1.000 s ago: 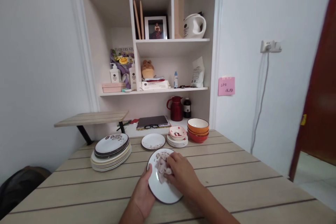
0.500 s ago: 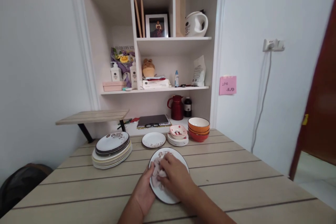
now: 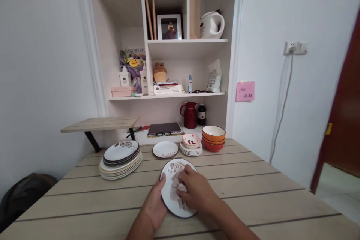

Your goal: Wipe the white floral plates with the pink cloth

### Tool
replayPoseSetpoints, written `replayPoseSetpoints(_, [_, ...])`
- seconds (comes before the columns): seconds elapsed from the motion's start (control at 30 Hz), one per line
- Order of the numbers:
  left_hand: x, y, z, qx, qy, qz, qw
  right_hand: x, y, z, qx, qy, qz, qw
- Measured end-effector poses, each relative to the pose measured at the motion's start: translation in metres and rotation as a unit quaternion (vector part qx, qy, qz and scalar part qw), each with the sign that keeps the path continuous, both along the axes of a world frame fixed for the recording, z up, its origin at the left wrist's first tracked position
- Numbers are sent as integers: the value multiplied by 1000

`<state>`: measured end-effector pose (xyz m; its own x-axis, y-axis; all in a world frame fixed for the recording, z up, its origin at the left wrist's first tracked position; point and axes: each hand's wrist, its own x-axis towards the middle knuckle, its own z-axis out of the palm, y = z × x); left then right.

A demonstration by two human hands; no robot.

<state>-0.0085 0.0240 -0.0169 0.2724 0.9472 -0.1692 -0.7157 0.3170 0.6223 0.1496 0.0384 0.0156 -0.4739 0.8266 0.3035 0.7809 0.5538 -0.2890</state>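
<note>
A white plate (image 3: 168,191) with a dark rim and a brown floral print is tilted up just above the table's near part. My left hand (image 3: 155,202) grips its left edge, thumb on the face and the other fingers hidden behind. Bunched in my right hand (image 3: 197,191) is a pale greyish-pink cloth (image 3: 176,187), pressed against the middle of the plate. Beyond it a similar floral plate (image 3: 165,150) lies flat on the table.
On the wooden table (image 3: 253,183) stand a stack of plates (image 3: 120,161) at left, small dishes (image 3: 191,152) topped by a pink bowl (image 3: 191,140), and orange and red bowls (image 3: 213,138). A small raised shelf (image 3: 99,123) overhangs the left back. Behind, a red jug (image 3: 190,115) stands in the shelving.
My right hand and the cloth have slid a little to the right across the plate, baring more of its left side. My left hand keeps its hold on the edge.
</note>
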Motion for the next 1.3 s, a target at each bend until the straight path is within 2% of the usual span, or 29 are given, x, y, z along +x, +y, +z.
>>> replayPoseSetpoints(0.13, [2,6,-4,8,-7,-2,1000,-13,1,1,49,63,32,996])
replayPoseSetpoints(0.27, [1,9,-9,28,-18,-7,999,-9,12,4,99,73,-19,992])
replayPoseSetpoints(0.43, [-2,7,-8,30,-30,-25,999,4,14,7,90,49,-113,988])
replayPoseSetpoints(0.53, [-1,4,-4,23,-34,-23,999,7,9,7,61,20,-133,989])
replayPoseSetpoints(0.7, [-2,3,-4,15,-30,-5,999,8,2,9,14,-37,-67,997])
replayPoseSetpoints(0.83, [-2,5,-6,15,-26,-10,999,6,-2,8,6,-21,-4,1000])
replayPoseSetpoints(0.93, [-1,5,-5,10,-23,-22,999,-1,0,4,8,-4,17,1000])
replayPoseSetpoints(1.13, [-1,2,-3,7,-15,-14,1000,1,12,5,59,39,-58,996])
replayPoseSetpoints(1.3, [-1,3,-5,2,-23,-7,1000,18,12,8,66,-2,-111,992])
